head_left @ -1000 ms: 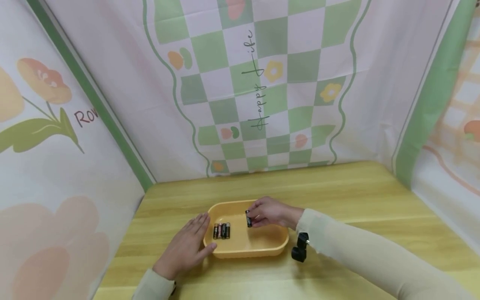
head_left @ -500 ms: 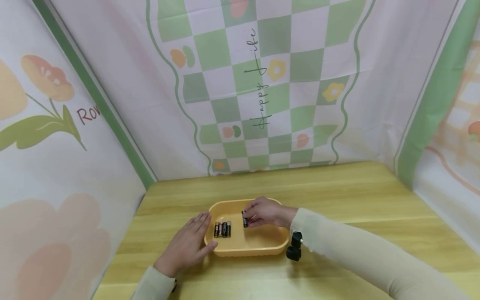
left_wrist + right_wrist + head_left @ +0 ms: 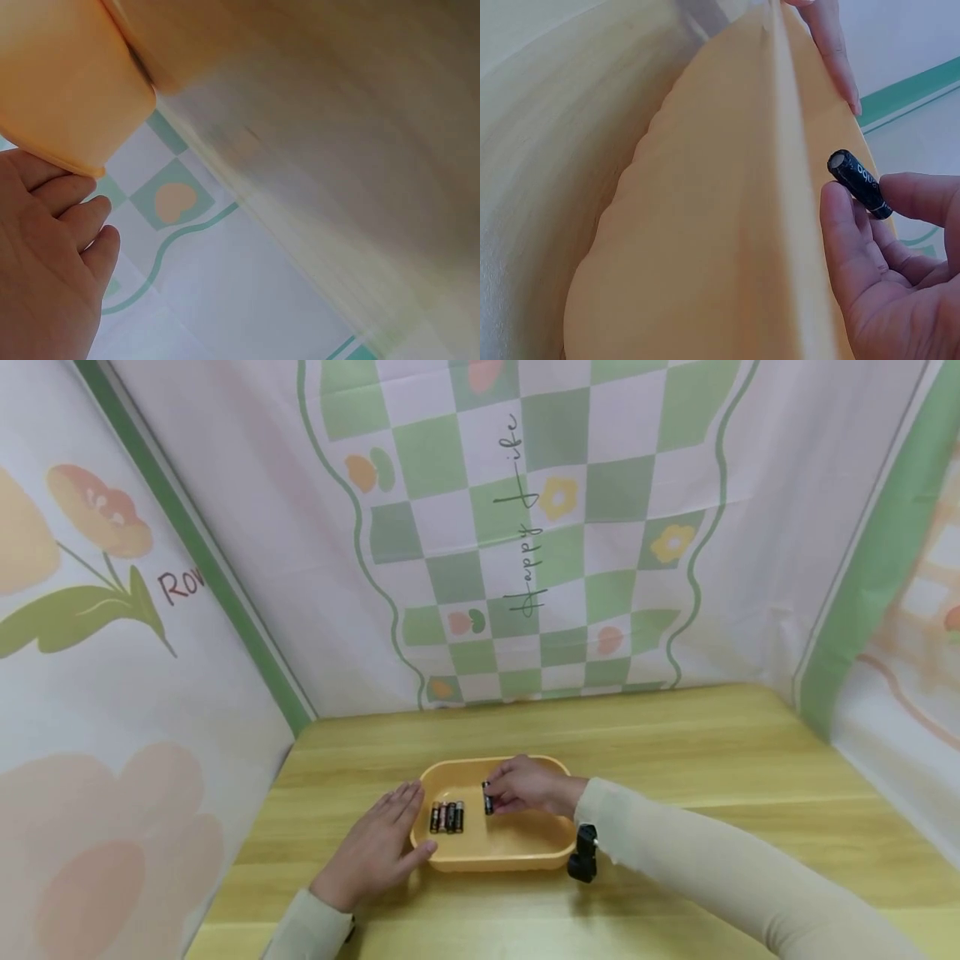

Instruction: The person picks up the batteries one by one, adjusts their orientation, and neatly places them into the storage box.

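In the head view a yellow plastic tray (image 3: pixel 517 863) stands on the table. Several small batteries (image 3: pixel 447 817) lie side by side in a row at its left end. My right hand (image 3: pixel 525 785) is over the tray's middle and pinches one black battery (image 3: pixel 488 798) between thumb and fingers. The right wrist view shows that battery (image 3: pixel 859 184) tilted at the fingertips, with light lettering on its side. My left hand (image 3: pixel 375 852) rests on the tray's left rim with straight fingers. In the left wrist view its fingers touch the rim from outside.
The wood-grain table (image 3: pixel 637 727) reaches back to a cloth backdrop (image 3: pixel 495 568) with green and white checks. Printed cloth also hangs on the left and right. A black wrist-worn device (image 3: pixel 583 853) sits beneath the right cuff, near the tray's right end.
My right hand has moved slightly left with the battery, toward the row, and then nearly stops. The left hand stays at the rim. The whole head view has shifted a little.
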{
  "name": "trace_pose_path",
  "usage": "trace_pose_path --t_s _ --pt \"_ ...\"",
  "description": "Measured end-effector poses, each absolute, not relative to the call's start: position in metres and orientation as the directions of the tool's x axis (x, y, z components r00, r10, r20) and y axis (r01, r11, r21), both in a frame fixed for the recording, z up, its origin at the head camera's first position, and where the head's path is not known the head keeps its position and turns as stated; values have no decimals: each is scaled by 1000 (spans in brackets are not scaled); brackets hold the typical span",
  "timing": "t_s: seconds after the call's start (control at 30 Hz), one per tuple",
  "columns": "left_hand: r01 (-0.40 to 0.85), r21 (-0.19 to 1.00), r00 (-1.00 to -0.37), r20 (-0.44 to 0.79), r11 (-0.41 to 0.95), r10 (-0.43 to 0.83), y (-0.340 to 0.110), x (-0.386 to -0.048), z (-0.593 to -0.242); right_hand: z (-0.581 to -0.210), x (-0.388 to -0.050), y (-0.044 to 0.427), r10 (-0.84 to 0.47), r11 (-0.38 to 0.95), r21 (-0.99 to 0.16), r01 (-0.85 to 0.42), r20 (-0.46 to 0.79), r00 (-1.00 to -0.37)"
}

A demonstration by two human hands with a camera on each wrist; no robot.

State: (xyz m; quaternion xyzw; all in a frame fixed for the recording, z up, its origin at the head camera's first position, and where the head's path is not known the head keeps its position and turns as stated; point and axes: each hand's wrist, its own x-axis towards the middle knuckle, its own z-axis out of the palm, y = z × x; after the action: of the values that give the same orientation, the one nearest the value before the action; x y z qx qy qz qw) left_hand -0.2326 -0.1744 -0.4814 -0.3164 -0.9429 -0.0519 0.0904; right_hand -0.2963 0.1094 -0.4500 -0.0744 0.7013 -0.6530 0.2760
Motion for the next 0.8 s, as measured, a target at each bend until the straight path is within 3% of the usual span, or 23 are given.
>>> trace_pose_path --t_s 0.8 --pt "600 53 -791 189 798 582 -172 -232 -480 -471 -296 88 -445 205 -951 231 -300 -844"
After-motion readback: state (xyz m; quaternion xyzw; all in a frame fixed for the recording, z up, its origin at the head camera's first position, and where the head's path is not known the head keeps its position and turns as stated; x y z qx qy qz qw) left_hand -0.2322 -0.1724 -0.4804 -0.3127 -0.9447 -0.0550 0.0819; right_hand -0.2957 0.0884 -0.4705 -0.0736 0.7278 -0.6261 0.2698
